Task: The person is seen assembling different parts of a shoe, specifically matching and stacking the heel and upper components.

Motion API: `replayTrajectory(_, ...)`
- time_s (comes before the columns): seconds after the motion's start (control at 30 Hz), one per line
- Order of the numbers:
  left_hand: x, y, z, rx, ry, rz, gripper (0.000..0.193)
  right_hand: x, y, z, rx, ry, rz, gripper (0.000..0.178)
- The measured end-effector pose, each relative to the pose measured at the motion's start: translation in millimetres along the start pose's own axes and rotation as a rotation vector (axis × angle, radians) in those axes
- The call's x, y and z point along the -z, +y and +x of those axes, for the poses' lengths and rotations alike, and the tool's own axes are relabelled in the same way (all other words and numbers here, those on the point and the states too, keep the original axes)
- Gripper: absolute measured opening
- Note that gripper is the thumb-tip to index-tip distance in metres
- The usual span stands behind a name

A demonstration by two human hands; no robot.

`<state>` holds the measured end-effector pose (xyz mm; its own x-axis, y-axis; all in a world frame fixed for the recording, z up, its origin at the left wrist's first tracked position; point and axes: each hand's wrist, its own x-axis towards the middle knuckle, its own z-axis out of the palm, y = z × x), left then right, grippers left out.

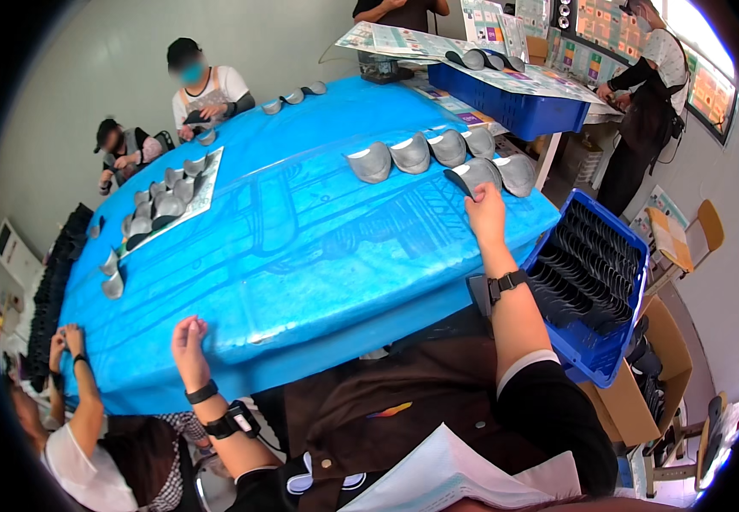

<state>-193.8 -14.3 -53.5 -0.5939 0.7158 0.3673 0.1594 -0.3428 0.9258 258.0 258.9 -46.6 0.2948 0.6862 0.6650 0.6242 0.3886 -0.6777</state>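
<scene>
Right hand (486, 207) pinches near edge of grey cup (480, 176) by right corner of blue table (327, 299); neighbouring cups (518, 175) close, sideways tug could nudge them. Left hand (188, 341) at table's front edge: fingers half-curled, nothing held. Blue crate (589, 352) off table's right corner might catch slipped cup. Moving room: table surface between hands.

Left grip (188, 346) raised, loosely curled; right grip (487, 212) pinching, right arm (518, 322) stretched forward.

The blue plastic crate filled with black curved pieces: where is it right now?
In the head view, the crate sits at right, beside the blue-covered table, lower right of the person's bare right hand, partly hiding an open brown cardboard box.
</scene>
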Motion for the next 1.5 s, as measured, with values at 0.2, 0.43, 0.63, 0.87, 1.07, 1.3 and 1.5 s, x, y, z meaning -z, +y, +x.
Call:
replayTrajectory(0.2, 2, -1, 0, 0.006, -0.020, -0.018, 0.015, -8, 16, 6, -0.093, -0.074, 0.031, 0.011)
replayTrajectory(0.43, 0, -2, -1, 0.005, 0.002, -0.037, 0.016, -5, 5, 3, 0.010, 0.017, -0.108, 0.011)
replayTrajectory(0.63, -2, 1, -1, -0.010, 0.006, -0.048, 0.015, -6, 6, 6, -0.010, 0.095, -0.149, 0.012)
replayTrajectory(0.87, -1, 1, -4, -0.012, -0.006, -0.030, 0.015, -9, 13, 9, 0.016, 0.024, -0.126, 0.012)
replayTrajectory(1.07, -1, 0, -3, 0.001, 0.008, -0.033, 0.014, -8, 12, 9, 0.073, -0.004, -0.078, 0.014)
replayTrajectory(1.3, 2, -1, -2, -0.004, -0.013, -0.018, 0.015, -5, 1, 7, -0.100, 0.032, -0.070, 0.021)
replayTrajectory(1.5, 5, -4, -1, -0.022, 0.000, -0.008, 0.015, -1, -10, -1, 0.122, -0.230, 0.059, 0.025)
